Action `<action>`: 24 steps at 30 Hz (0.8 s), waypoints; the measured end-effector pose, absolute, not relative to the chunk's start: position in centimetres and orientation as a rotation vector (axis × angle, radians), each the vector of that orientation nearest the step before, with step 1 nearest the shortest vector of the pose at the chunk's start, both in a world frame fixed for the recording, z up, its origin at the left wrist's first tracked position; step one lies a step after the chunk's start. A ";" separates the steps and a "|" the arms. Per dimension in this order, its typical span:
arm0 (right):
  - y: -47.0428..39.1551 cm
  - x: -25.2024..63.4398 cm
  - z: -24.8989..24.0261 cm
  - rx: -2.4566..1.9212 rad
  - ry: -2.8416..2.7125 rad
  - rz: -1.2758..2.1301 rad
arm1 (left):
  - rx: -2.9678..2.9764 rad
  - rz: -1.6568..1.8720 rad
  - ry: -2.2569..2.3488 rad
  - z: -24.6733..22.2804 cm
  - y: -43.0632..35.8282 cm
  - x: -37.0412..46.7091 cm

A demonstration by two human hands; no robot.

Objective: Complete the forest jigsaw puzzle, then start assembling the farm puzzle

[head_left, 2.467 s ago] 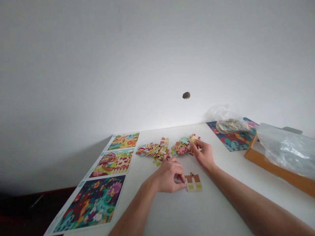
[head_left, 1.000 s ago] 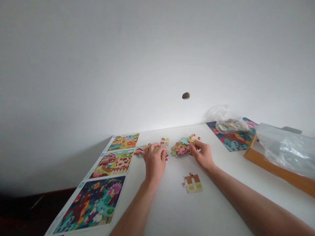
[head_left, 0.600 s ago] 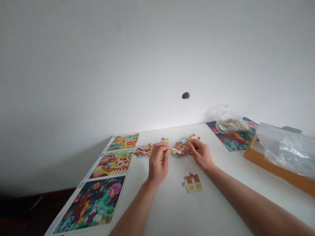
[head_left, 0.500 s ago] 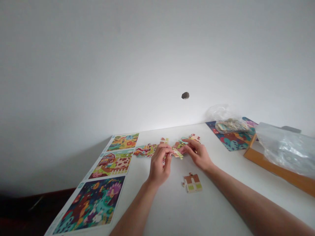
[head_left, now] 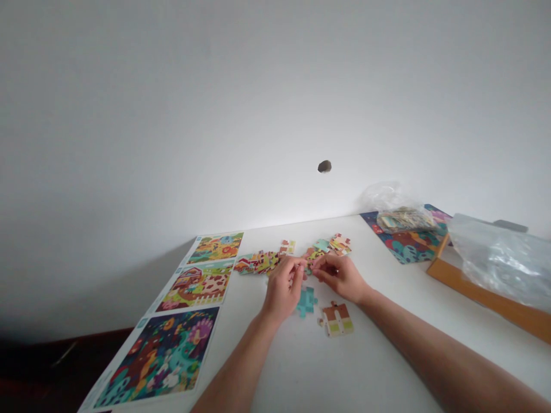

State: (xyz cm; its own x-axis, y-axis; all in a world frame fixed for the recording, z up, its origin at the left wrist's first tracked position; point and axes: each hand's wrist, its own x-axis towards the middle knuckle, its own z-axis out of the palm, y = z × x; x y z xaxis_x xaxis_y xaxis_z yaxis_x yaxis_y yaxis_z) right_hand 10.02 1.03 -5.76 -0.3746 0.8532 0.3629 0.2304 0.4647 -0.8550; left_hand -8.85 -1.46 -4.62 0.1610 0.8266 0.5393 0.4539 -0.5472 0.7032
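My left hand (head_left: pixel 284 287) is closed, thumb and fingertips pinched; whatever lies between them is too small to make out. Close to its right, my right hand (head_left: pixel 340 276) has its fingers bent together at the edge of the puzzle pile, their contents hidden. Loose puzzle pieces (head_left: pixel 259 262) spread to the left of the hands, and more pieces (head_left: pixel 340 244) lie behind the right hand. Nearer the camera are a teal piece (head_left: pixel 306 302) and a brown, white and green piece (head_left: pixel 338 319), lying flat on the white table (head_left: pixel 310 367).
Three picture cards (head_left: pixel 159 358) line the table's left side. At the back right, a plastic bag of pieces (head_left: pixel 404 219) rests on a dark picture sheet (head_left: pixel 404 252). An orange-sided box (head_left: pixel 482 295) with a clear bag (head_left: pixel 501 264) stands at the right.
My right hand has moved left and nearer, close to my left hand, uncovering pieces behind it. The teal piece now shows on the table below the hands.
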 end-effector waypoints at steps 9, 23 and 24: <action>1.0 10.3 -5.9 -0.952 -1.868 0.831 | 2.531 0.748 1.238 -3.0 -2.5 -10.4; 1.0 10.4 -5.8 -0.961 -1.858 0.825 | 2.376 0.895 1.245 -4.1 -1.9 -10.0; 1.0 10.4 -5.7 -0.958 -1.856 0.848 | 2.343 0.993 1.243 -4.1 -1.8 -10.0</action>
